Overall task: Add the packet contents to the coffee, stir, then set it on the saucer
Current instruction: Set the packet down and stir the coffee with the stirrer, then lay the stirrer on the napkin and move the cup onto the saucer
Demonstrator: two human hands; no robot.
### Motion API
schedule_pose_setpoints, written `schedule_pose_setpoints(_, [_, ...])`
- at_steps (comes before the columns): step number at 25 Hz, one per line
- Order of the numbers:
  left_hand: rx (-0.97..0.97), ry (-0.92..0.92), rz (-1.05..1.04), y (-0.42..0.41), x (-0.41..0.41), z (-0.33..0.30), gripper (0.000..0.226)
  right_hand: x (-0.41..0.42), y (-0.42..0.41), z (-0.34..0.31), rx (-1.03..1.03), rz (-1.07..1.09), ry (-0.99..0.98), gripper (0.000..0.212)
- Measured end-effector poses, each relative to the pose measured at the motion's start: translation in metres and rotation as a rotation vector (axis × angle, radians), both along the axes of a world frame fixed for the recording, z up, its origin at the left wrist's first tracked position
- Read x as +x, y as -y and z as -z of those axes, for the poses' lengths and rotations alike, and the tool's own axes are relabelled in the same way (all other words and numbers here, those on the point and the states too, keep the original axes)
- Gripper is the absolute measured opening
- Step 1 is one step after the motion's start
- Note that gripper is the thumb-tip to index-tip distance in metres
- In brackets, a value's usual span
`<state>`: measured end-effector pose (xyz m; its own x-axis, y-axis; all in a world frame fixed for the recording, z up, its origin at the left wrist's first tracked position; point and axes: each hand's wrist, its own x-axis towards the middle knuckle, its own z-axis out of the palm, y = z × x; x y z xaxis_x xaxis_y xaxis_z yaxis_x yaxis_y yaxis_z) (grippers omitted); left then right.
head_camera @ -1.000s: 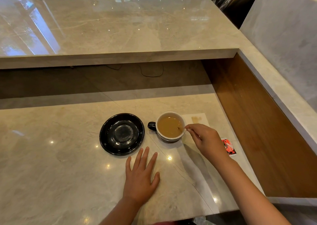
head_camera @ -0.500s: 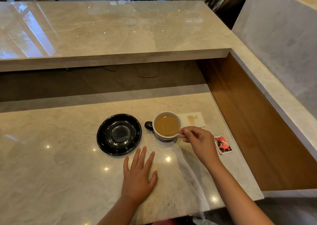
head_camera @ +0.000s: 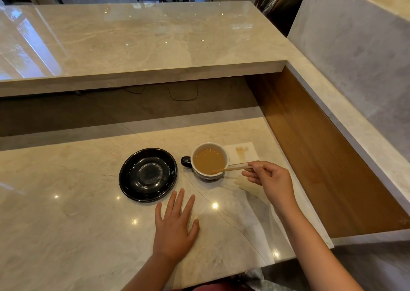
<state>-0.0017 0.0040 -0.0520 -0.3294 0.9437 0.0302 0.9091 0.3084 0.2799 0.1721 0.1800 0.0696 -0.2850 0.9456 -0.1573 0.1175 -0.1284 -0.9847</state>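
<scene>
A white-lined cup [head_camera: 208, 175] with a dark handle on its left holds light brown coffee and stands on the marble counter. Just left of it lies an empty black saucer [head_camera: 148, 175]. My right hand [head_camera: 269, 179], to the right of the cup, pinches a thin wooden stir stick [head_camera: 233, 168] whose far end dips into the coffee at the near rim. My left hand [head_camera: 174, 226] rests flat on the counter in front of the saucer, fingers spread, holding nothing. The packet is hidden behind my right hand.
A white napkin [head_camera: 243, 153] with a brown stain lies behind the cup on the right. A raised marble bar top [head_camera: 142, 46] runs across the back, and a wooden side panel [head_camera: 310, 146] walls the right. The counter's front edge is near my arms.
My right hand has drawn back to the right from the cup's rim, so the stir stick now lies low and slanted with only its tip in the coffee. The left hand stayed put.
</scene>
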Motion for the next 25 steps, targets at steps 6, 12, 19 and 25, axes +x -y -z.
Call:
schedule_pose_setpoints(6, [-0.005,-0.001,0.001,0.000,0.000,0.001,0.059,0.023,-0.005,0.002,-0.071,0.085,-0.061,0.020])
schedule_pose_setpoints(12, [0.006,0.001,-0.008,0.001,0.000,0.000,0.059,0.047,-0.021,0.007,-0.087,0.251,-0.134,0.019])
schedule_pose_setpoints(19, [0.009,0.005,-0.008,0.000,0.002,-0.002,0.059,0.028,-0.043,0.035,0.980,-0.164,0.450,0.021])
schedule_pose_setpoints(25, [-0.001,-0.004,-0.015,0.000,0.001,-0.002,0.059,0.037,-0.047,0.072,1.187,-0.467,0.690,0.041])
